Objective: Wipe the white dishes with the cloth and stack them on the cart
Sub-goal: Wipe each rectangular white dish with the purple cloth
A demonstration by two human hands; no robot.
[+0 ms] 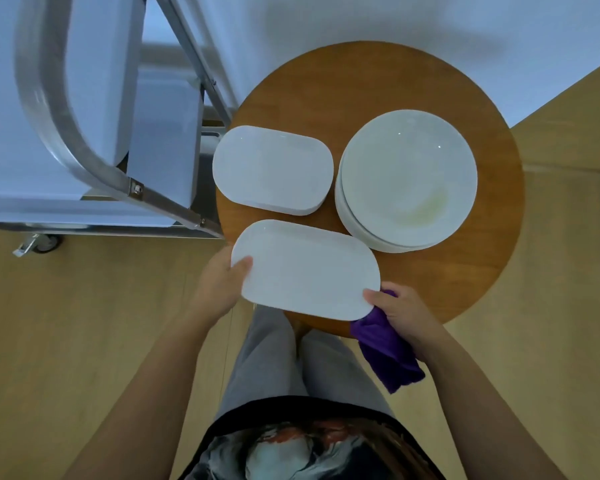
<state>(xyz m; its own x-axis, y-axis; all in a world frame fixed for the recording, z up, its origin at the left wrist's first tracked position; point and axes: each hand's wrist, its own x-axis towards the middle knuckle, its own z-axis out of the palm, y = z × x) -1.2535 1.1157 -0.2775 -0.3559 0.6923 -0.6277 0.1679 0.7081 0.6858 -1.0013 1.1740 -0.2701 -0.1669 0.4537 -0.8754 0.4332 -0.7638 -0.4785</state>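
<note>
White, rigid, breakable platter (305,270) is being pinched at both ends by left hand (219,284) and cloth-holding (385,348) right hand (404,315) near table's (326,91) front edge.

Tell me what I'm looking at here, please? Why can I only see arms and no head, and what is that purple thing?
The camera sits on a person's head and looks down, so you see their arms and legs but no face. Both hands hold one white oblong dish: the left hand grips one end, and the right hand pinches the other end while also holding the purple cloth for wiping. On the round wooden table lie a pile of oblong dishes and a pile of round plates. The top round plate has a faint yellowish smear. The shiny metal thing on wheels is the cart, where the dishes are to be stacked.
</note>
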